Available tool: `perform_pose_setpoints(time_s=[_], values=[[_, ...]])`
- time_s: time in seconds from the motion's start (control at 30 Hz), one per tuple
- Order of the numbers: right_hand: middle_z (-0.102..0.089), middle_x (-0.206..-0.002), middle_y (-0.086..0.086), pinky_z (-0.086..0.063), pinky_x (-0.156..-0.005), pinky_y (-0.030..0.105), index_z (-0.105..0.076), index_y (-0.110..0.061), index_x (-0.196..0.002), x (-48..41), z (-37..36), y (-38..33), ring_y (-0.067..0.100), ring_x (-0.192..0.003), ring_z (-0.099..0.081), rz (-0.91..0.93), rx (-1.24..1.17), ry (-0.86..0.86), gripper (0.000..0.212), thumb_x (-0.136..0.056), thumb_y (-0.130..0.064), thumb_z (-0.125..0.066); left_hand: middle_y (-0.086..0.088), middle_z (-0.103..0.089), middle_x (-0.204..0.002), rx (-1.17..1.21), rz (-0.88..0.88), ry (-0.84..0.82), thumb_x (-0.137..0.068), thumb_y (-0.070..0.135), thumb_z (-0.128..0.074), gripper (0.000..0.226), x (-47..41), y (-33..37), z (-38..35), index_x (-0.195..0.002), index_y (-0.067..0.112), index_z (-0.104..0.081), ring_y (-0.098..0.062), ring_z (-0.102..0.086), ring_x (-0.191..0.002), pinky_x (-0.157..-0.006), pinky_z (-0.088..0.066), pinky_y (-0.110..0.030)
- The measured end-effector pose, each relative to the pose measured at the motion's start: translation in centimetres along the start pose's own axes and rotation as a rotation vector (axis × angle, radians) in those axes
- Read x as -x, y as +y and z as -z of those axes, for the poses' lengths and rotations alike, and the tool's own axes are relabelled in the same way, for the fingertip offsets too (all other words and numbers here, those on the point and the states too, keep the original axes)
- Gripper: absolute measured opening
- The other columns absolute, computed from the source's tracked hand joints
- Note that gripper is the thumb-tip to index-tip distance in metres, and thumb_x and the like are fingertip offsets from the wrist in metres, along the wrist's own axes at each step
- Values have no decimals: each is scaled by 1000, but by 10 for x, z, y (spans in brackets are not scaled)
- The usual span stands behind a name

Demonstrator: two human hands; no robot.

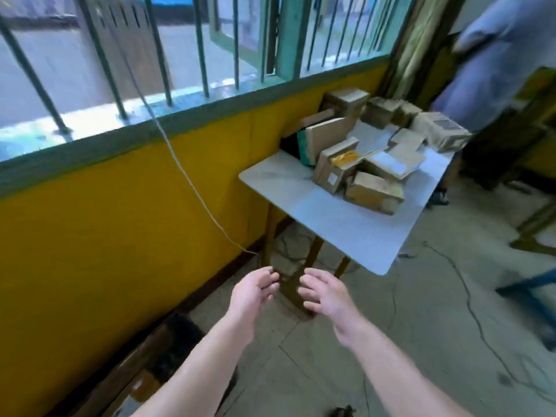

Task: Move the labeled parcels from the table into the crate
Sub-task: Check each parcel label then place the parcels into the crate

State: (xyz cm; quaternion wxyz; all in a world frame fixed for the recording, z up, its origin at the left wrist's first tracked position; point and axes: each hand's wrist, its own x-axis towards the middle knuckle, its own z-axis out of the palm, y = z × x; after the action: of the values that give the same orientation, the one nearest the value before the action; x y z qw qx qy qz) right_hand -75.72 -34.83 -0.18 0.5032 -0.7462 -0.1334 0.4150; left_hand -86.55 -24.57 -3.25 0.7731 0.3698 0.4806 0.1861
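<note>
Several brown cardboard parcels (pixel 373 192) lie heaped on a small pale table (pixel 346 230) by the yellow wall, some bearing white labels. One parcel (pixel 334 168) near the middle stands tilted with a yellow patch on top. My left hand (pixel 252 293) and my right hand (pixel 326 291) hang in the air below the table's near corner, side by side, fingers relaxed and holding nothing. Both are well short of the parcels. At the lower left a dark box-like thing (pixel 144 377) sits on the floor by the wall; whether it is the crate I cannot tell.
A barred window (pixel 180 55) runs above the yellow wall (pixel 120 224). A white cable (pixel 192 182) hangs from it down to the floor. A person in pale blue clothing (pixel 496 55) stands past the table at the right. Cables (pixel 469 302) trail across the floor.
</note>
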Motion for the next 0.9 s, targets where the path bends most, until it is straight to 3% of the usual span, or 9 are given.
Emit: perform_pose_setpoints(time_s=[0.07,0.23,0.47,0.63,0.8,0.9], values=[[-66,-111,1,-52,-79,26,-58,-16,-124,-14,47,-8,13,-99,-64,13,-35,42,28,-97,-22,-55,6,-77,-100,-25,-9,-73,-96,20,-54,20,-13,-1,-54,-108,20,-69,-12,-70,-95,-83,-52,-25],[-66,-111,6,-50,-77,29,-61,-15,-111,-61,184,-20,15,-93,-63,58,-131,135,16,-95,-17,-58,-2,-74,-94,-28,-31,-143,-96,8,-53,19,-50,-1,-204,-108,12,-67,-14,-67,-83,-95,-47,-32],[-68,-105,9,-53,-83,33,-62,-14,-114,-141,315,-35,19,-98,-64,-4,-126,180,20,-95,-20,-57,4,-75,-102,-202,-64,-183,-96,18,-57,16,-107,3,-324,-108,22,-67,-14,-69,-98,-81,-51,-27],[-66,-107,9,-52,-73,26,-62,-14,-116,-219,350,-57,16,-98,-63,-49,-133,161,22,-95,-20,-58,0,-69,-112,-235,-133,-73,-97,20,-57,23,-177,23,-367,-120,18,-62,-16,-64,-103,-83,-46,-29],[-64,-103,2,-52,-85,34,-60,-13,-118,-300,372,-84,19,-104,-62,-101,-85,168,24,-95,-18,-58,0,-52,-134,-279,-304,149,-96,21,-59,47,-259,53,-396,-141,17,-46,-15,-49,-114,-90,-39,-30],[-64,-103,0,-53,-92,36,-59,-16,-121,-339,385,-103,15,-101,-61,-129,-17,162,27,-94,-23,-59,-2,-49,-135,-311,-343,236,-95,24,-61,50,-293,68,-406,-141,18,-44,-16,-49,-113,-81,-46,-25]])
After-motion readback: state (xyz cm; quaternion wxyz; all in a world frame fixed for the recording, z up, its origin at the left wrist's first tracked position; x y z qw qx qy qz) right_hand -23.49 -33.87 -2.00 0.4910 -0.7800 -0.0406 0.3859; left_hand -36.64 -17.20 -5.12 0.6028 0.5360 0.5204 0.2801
